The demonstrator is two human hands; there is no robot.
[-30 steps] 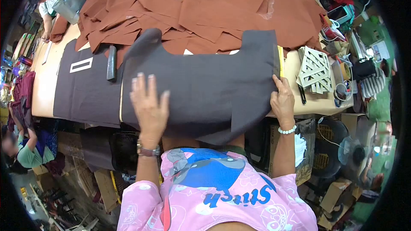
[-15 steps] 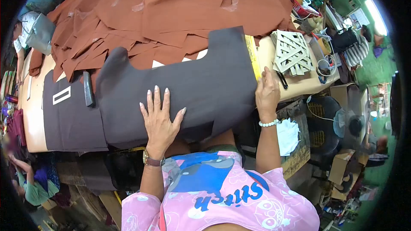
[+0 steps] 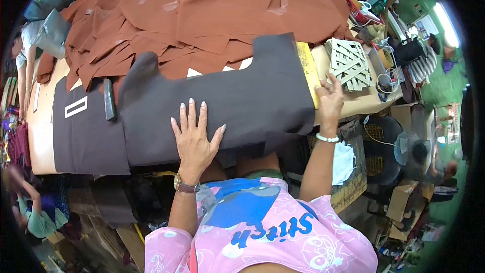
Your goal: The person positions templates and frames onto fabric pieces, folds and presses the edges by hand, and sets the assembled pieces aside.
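Observation:
My left hand (image 3: pixel 194 140) lies flat with spread fingers on a large dark grey fabric piece (image 3: pixel 227 96). At that piece's right end, my right hand (image 3: pixel 331 96) is over a yellow strip (image 3: pixel 308 71), fingers partly bent and apart, with nothing visible in them. Left of the large piece, a second dark fabric piece (image 3: pixel 91 139) bears a white rectangular frame (image 3: pixel 76 106) and a dark metal bar (image 3: pixel 109 100). Behind both lies a heap of rust-brown fabric (image 3: pixel 227 10).
Slatted cream templates (image 3: pixel 348 64) are stacked on the table at the right, beside a bin with cables and tape. A person (image 3: pixel 28 50) leans over the table's far left; another person (image 3: pixel 38 212) is at the lower left. A dark chair (image 3: pixel 384 146) stands at the right.
The view has turned. My left hand has settled flat on the fabric. My right hand has left the fabric's right edge and moved over the yellow strip, which now shows more.

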